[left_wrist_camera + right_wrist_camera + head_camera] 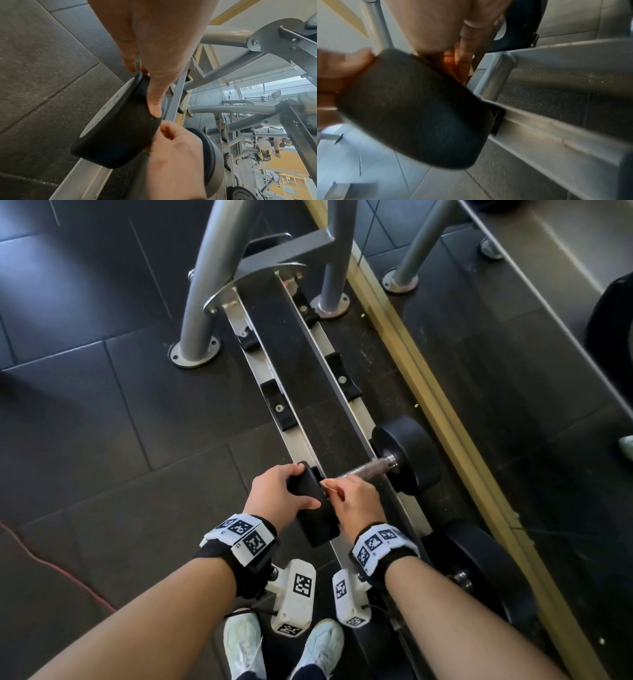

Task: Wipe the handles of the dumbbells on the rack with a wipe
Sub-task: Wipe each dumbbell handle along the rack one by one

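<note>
Low steel rack (310, 440), two rails bolted to dark rubber floor (120, 412); one dumbbell (404, 460) sits across them, another (479, 570) nearer.

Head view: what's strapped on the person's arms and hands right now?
Both forearms are bare, no sleeves, no gloves. The left hand and right hand each have a black wrist strap carrying a white band of square black-and-white markers. Under each wrist hangs a white camera housing with the same markers, and a thin black cable trails below the left one.
</note>
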The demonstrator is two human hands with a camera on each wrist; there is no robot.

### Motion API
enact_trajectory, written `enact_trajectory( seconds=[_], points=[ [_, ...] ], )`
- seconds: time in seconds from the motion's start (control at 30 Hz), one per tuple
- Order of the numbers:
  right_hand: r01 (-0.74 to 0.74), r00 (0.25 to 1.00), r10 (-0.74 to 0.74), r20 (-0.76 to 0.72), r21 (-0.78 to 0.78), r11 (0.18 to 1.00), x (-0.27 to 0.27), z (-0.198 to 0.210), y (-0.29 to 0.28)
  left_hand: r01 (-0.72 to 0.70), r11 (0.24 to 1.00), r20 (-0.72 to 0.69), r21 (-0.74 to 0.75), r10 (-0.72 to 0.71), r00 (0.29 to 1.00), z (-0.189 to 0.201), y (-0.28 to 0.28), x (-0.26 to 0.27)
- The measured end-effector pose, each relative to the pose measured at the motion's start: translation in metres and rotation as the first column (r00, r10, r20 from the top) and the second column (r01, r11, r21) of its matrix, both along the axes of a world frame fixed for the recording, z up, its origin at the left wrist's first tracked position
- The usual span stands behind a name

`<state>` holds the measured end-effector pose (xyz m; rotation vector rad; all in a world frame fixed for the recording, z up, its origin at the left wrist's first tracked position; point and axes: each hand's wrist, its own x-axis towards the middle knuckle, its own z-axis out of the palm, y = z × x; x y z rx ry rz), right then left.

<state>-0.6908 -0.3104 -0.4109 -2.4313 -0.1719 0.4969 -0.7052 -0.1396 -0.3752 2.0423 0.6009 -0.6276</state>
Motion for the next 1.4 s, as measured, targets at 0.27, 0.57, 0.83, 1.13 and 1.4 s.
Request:
enact_trajectory(
  seconds=[0.27,0.57,0.83,1.13,1.4],
  points=[
    [0.263,0.964,-0.257,0.072,-0.096,0.96,0.028,0.009,-0.029,-0.018,0.999,0.002,-0.032,0.018,1.0,-0.003,0.002,0.0],
    [-0.129,0.991,0.13,-0.006,-0.201,0.971,0.043,0.021,-0.028,-0.033,0.998,0.014,-0.048,0.034,0.999,-0.001,0.001,-0.003],
    [-0.27,0.943,0.314,0.11,-0.298,0.916,0.05,0.02,-0.035,-0.013,0.999,0.006,-0.041,0.013,1.0,-0.001,0.003,-0.001],
    [-0.377,0.908,0.41,0.089,-0.255,0.89,0.035,0.008,-0.011,0.003,1.0,0.02,-0.029,-0.002,1.0,-0.004,0.004,-0.001],
    [-0.277,0.956,0.294,0.001,-0.336,0.9,0.062,0.012,-0.033,-0.002,0.999,0.03,-0.054,0.003,1.0,-0.006,0.005,-0.001]
  ],
)
